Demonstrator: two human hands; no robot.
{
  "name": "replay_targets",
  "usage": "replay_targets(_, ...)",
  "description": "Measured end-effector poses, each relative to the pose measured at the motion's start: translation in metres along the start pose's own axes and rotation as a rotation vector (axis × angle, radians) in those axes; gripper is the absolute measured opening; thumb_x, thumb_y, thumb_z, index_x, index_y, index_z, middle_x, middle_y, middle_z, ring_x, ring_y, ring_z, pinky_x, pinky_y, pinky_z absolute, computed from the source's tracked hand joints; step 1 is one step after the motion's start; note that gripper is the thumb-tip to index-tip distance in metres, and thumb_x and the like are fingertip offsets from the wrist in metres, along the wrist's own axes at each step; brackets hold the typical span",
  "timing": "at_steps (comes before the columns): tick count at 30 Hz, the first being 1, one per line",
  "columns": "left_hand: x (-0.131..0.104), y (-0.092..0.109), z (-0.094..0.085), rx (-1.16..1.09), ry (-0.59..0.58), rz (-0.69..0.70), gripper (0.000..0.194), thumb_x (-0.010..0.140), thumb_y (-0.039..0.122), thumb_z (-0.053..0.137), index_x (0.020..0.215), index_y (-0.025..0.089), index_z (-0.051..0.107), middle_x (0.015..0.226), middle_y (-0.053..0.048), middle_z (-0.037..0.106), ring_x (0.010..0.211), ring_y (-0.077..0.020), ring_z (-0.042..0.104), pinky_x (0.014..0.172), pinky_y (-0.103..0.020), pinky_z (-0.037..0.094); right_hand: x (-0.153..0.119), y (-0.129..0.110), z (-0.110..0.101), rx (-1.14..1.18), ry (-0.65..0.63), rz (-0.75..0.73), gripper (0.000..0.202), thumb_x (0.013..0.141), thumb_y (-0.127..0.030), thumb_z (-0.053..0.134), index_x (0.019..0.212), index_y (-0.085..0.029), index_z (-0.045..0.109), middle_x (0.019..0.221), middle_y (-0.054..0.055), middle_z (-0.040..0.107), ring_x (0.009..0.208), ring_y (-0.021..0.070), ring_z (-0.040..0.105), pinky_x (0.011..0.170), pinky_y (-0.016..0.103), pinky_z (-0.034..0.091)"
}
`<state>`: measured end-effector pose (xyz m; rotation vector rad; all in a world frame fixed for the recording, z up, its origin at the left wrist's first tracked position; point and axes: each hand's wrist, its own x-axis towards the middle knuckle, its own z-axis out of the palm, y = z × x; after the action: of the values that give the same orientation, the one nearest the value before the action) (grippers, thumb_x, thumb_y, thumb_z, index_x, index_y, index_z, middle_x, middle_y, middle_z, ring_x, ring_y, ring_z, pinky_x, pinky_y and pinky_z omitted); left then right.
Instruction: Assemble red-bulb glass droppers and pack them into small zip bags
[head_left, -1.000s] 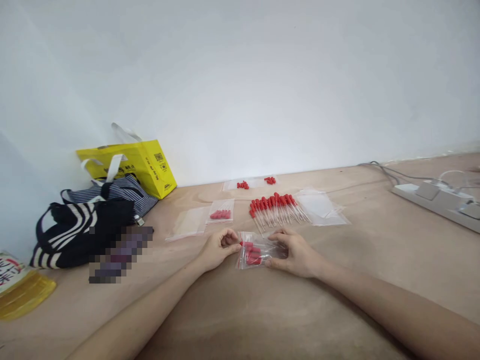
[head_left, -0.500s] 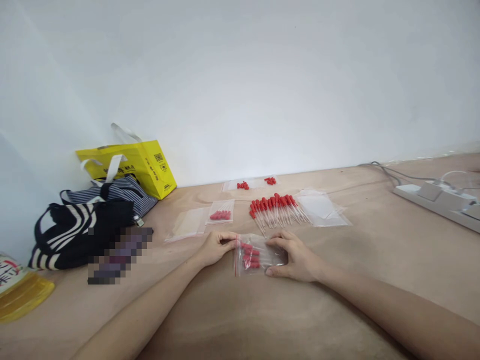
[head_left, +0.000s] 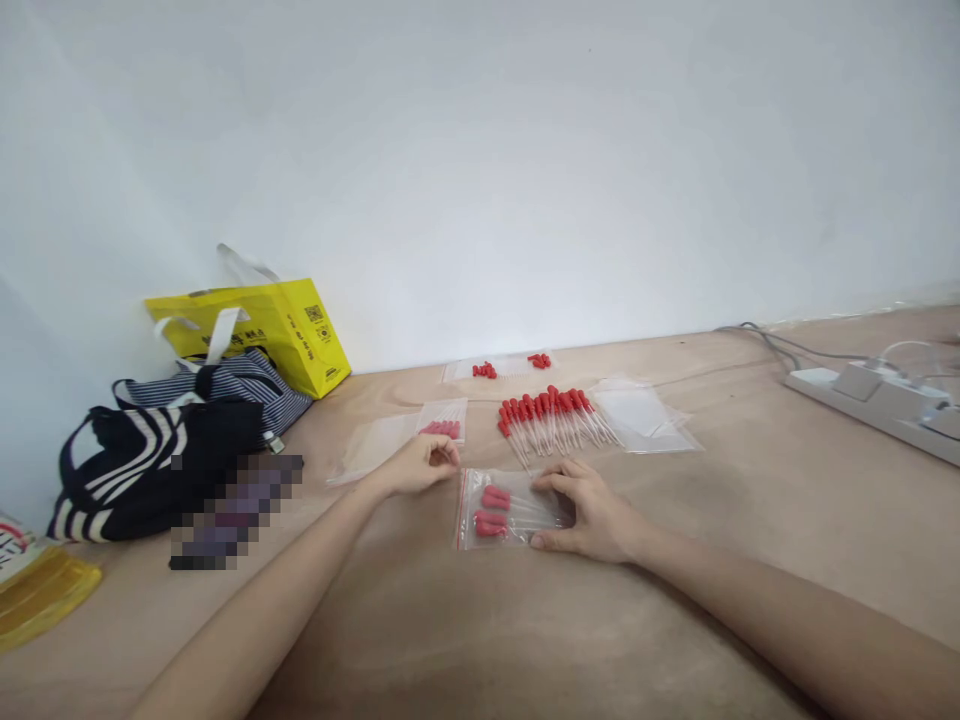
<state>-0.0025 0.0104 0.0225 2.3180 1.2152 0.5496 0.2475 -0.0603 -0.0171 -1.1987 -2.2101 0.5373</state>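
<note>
A clear zip bag (head_left: 469, 510) with several red-capped droppers inside lies flat on the table, its red-edged end to the left. My right hand (head_left: 589, 515) has its thumb and fingers on the bag's right end. Just off the upper left corner of the bag is my left hand (head_left: 424, 465), fingers curled and apart from the bag; whether anything is between them is too small to tell. Behind that hand lies another bag of red-capped droppers (head_left: 452, 410). A row of loose red-capped droppers (head_left: 551, 415) is spread beyond the right hand.
Flat clear bags (head_left: 645, 420) lie right of the loose droppers, others (head_left: 371, 445) at left. Small red caps (head_left: 484, 370) sit near the wall. A yellow bag (head_left: 322, 345), dark bag (head_left: 225, 430) and oil bottle (head_left: 45, 595) stand left; a power strip (head_left: 814, 380) is right.
My left hand has let go of the bag's left end and moved up and left. The bag now lies flatter, with its droppers shifted slightly left. My right hand has hardly moved.
</note>
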Motion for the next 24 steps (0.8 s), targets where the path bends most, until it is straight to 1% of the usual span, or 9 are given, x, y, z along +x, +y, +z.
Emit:
replay_targets(1,0.008,0.0,-0.002,0.023,0.03,0.015,0.01,0.068,0.02,0.052,0.069,0.015,0.06,0.07,-0.003,0.061,0.066,-0.015,0.055,0.066,-0.028,0.044,0.0,0.0,0.0,0.0,0.001,-0.001,0.054,0.056,-0.048,0.069,0.1,-0.018,0.059,0.096,0.007,0.053,0.09,0.0213,0.047,0.078,0.035,0.038)
replay_targets(3,0.028,0.0,0.0,0.063,0.068,0.059,0.013,0.071,0.018,0.049,0.076,0.016,0.061,0.079,-0.004,0.06,0.075,-0.0169,0.054,0.074,-0.031,0.041,0.0,-0.001,0.0,0.002,0.003,-0.001,0.055,0.056,-0.048,0.068,0.101,-0.019,0.058,0.095,0.007,0.053,0.089,0.0213,0.047,0.077,0.035,0.038)
replay_targets(6,0.057,-0.002,0.015,0.092,0.049,0.158,0.017,0.069,0.014,0.053,0.082,0.021,0.062,0.091,-0.004,0.057,0.089,-0.0188,0.05,0.086,-0.032,0.035,0.0,-0.001,0.0,0.006,-0.001,-0.009,0.055,0.057,-0.049,0.068,0.101,-0.019,0.058,0.096,0.007,0.053,0.089,0.0211,0.047,0.077,0.035,0.038)
replay_targets(8,0.071,-0.004,0.023,0.094,0.036,0.203,0.018,0.069,0.013,0.054,0.082,0.021,0.061,0.094,-0.004,0.055,0.092,-0.0193,0.048,0.088,-0.032,0.033,0.0,0.0,0.0,0.004,-0.007,-0.014,0.054,0.056,-0.049,0.068,0.101,-0.019,0.058,0.096,0.007,0.053,0.089,0.0212,0.047,0.077,0.035,0.038)
replay_targets(10,0.08,-0.008,0.027,0.085,0.024,0.229,0.015,0.068,0.013,0.056,0.08,0.02,0.06,0.093,-0.004,0.055,0.091,-0.0192,0.048,0.087,-0.032,0.034,0.0,0.001,0.0,-0.003,-0.016,-0.021,0.055,0.056,-0.05,0.068,0.101,-0.019,0.058,0.096,0.007,0.053,0.089,0.0214,0.047,0.077,0.035,0.038)
replay_targets(14,0.087,-0.015,0.027,0.041,-0.023,0.247,0.007,0.067,0.015,0.057,0.073,0.018,0.056,0.081,-0.001,0.056,0.079,-0.0162,0.051,0.077,-0.028,0.039,0.001,0.002,0.001,-0.021,-0.022,-0.029,0.054,0.057,-0.05,0.067,0.101,-0.019,0.058,0.098,0.007,0.053,0.089,0.0218,0.047,0.077,0.036,0.037)
replay_targets(17,0.089,-0.02,0.026,-0.001,-0.049,0.238,0.008,0.066,0.015,0.057,0.074,0.017,0.055,0.075,0.001,0.056,0.071,-0.0136,0.051,0.069,-0.025,0.041,0.0,0.001,0.001,-0.028,-0.008,-0.025,0.053,0.057,-0.05,0.067,0.1,-0.019,0.058,0.098,0.007,0.053,0.09,0.0216,0.047,0.078,0.036,0.037)
replay_targets(20,0.091,-0.023,0.026,-0.036,-0.058,0.225,0.012,0.064,0.014,0.058,0.076,0.016,0.055,0.073,0.001,0.055,0.068,-0.0125,0.051,0.065,-0.023,0.041,0.0,-0.001,0.0,-0.024,-0.006,-0.017,0.054,0.056,-0.051,0.067,0.098,-0.019,0.059,0.097,0.007,0.052,0.09,0.0214,0.047,0.078,0.036,0.037)
replay_targets(24,0.09,-0.028,0.023,-0.068,-0.064,0.221,0.008,0.063,0.017,0.061,0.069,0.015,0.055,0.07,0.001,0.055,0.067,-0.0121,0.051,0.064,-0.023,0.041,0.0,-0.001,0.0,-0.018,-0.017,-0.016,0.054,0.056,-0.051,0.067,0.098,-0.019,0.059,0.097,0.006,0.052,0.09,0.0213,0.047,0.078,0.035,0.037)
